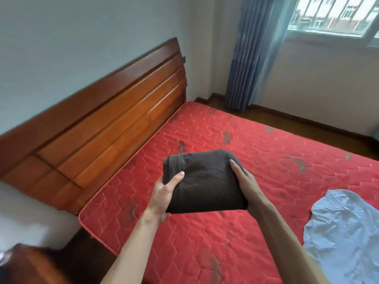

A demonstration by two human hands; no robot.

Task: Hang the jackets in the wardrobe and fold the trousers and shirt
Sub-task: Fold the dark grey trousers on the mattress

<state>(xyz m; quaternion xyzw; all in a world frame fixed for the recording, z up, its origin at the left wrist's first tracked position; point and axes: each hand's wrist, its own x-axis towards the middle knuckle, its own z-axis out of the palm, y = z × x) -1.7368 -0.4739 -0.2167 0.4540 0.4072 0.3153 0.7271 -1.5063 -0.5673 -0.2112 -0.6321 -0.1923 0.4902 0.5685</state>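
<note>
Left hand (167,191) and right hand (244,181) grip the folded trousers (205,181) — a loosened grip could unfold them.

A bed (256,160) with a red quilted mattress carries the things, its wooden headboard (106,111) along the nine o'clock side. A crumpled light blue shirt (344,232) lies directly on the mattress toward four o'clock, near its edge.
</note>
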